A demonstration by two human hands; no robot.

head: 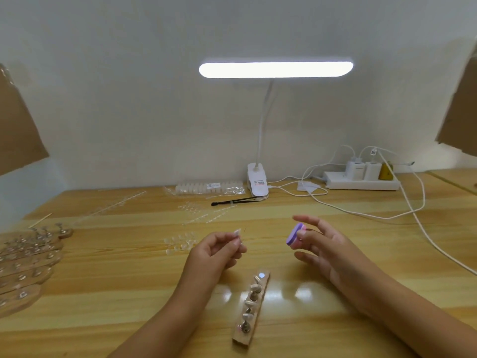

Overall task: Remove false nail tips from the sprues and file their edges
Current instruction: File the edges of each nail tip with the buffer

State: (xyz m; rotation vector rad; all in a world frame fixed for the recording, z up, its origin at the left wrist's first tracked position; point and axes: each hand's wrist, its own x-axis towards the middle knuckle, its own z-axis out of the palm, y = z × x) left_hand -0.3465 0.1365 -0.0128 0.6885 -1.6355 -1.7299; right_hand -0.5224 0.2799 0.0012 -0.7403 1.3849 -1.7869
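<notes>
My left hand (215, 250) pinches a small clear nail tip (237, 231) between thumb and fingertips, held above the wooden table (309, 313). My right hand (320, 250) holds a purple and pink file block (296, 235) between thumb and middle fingers, with the index finger stretched out above it. The two hands are apart, the file to the right of the tip. Loose clear nail tips (179, 242) lie left of my left hand. Clear sprues (198, 215) with tips lie farther back. A wooden holder strip (251, 304) with nail tips on pegs lies between my forearms.
Several more wooden holder strips (25, 264) fan out at the left edge. A clip lamp (258, 183) stands at the back with a black tool (232, 202) and a bag of white pieces (209, 187) beside it. A power strip (361, 180) and white cables (413, 210) occupy the back right.
</notes>
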